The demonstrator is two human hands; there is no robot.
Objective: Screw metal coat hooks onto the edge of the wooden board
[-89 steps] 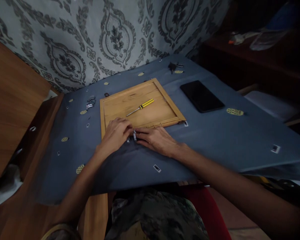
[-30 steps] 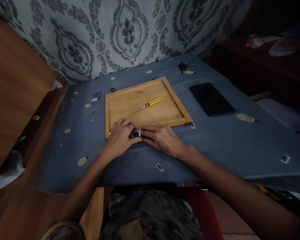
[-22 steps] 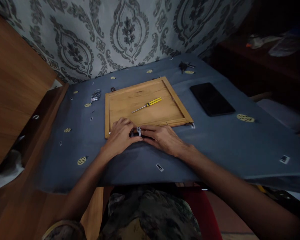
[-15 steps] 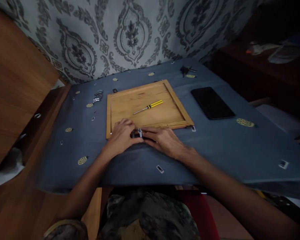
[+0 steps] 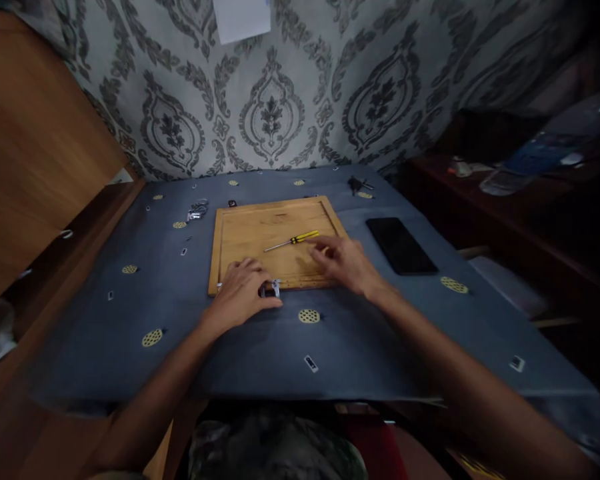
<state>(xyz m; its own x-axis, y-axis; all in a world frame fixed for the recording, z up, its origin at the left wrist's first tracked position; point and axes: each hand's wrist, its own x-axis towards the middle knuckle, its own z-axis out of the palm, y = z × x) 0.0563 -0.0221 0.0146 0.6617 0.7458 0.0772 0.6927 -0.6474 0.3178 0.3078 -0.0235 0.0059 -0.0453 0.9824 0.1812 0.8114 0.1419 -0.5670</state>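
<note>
A framed wooden panel, like a small cabinet door (image 5: pixel 250 230), lies flat on the cloth-covered table. My left hand (image 5: pixel 240 287) rests on its front edge, thumb and fingers around a silver metal cabinet hinge (image 5: pixel 276 288), partly hidden by the hand. On the panel lies a screwdriver (image 5: pixel 303 237) with a yellow-and-black handle, its shaft pointing left. Above the panel's right part is my right hand (image 5: pixel 347 263), fingers loosely curled and apart, close to the screwdriver handle; nothing shows in it.
Loose metal hinges (image 5: pixel 197 210) lie left of the panel, and a tiny dark object (image 5: pixel 232 203) sits behind it. A black tablet-like slab (image 5: pixel 401 245) rests on the right. A dark tool (image 5: pixel 360 185) is at the back right. A patterned curtain (image 5: pixel 270 113) hangs behind the table.
My right hand has let go of the area by the hinge and moved right and up toward the screwdriver. My left hand stays at the hinge. The view has tilted up.
</note>
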